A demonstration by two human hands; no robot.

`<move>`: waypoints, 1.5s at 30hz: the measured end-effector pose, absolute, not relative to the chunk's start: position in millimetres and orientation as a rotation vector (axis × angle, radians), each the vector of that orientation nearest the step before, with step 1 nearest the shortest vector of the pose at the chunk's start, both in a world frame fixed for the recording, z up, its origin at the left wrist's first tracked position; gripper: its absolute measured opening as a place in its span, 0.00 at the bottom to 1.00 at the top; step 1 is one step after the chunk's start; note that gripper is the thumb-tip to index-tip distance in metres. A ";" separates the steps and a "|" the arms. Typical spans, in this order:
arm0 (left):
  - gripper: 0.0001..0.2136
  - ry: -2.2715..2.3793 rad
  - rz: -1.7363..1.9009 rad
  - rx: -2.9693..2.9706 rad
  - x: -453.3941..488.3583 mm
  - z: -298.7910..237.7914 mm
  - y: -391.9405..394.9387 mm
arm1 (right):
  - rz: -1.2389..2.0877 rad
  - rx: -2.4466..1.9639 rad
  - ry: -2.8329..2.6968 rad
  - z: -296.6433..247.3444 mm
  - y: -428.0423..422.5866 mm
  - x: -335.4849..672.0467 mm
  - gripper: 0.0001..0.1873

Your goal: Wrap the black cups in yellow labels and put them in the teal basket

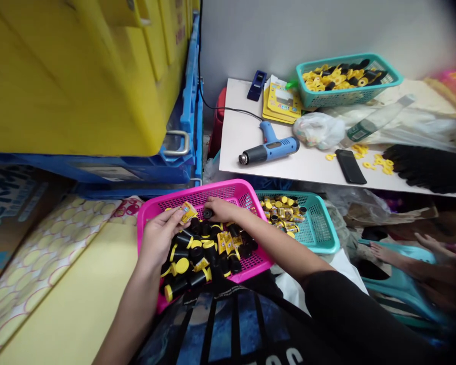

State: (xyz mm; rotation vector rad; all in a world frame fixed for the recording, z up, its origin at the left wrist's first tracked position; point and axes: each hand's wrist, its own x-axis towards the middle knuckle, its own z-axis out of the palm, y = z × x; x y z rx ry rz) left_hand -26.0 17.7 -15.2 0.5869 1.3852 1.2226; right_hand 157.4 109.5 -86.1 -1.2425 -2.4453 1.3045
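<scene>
Over a pink basket (268,261), my left hand (160,232) pinches a small yellow printed sleeve (189,213) between thumb and fingers. My right hand (222,209) is a little to the right, inside the basket, with its fingers closed on a black cylinder (207,213). Below both hands lie several black cylinders with yellow caps (182,265), heaped together. More yellow printed sleeves (225,242) lie loose on top of the heap. The sleeve and the cylinder in my hands are apart.
A teal basket (327,228) with labelled pieces stands right of the pink one. On the white table (235,132) are a blue heat gun (279,149), a phone (350,166) and another teal basket (349,95). Yellow crates (72,76) rise at left. Another person's arm (406,263) shows at right.
</scene>
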 end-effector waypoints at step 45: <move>0.15 1.149 1.203 0.958 -11.8 3.9 -4.3 | 2.109 -0.557 -1.061 -20.5 36.3 154.9 0.23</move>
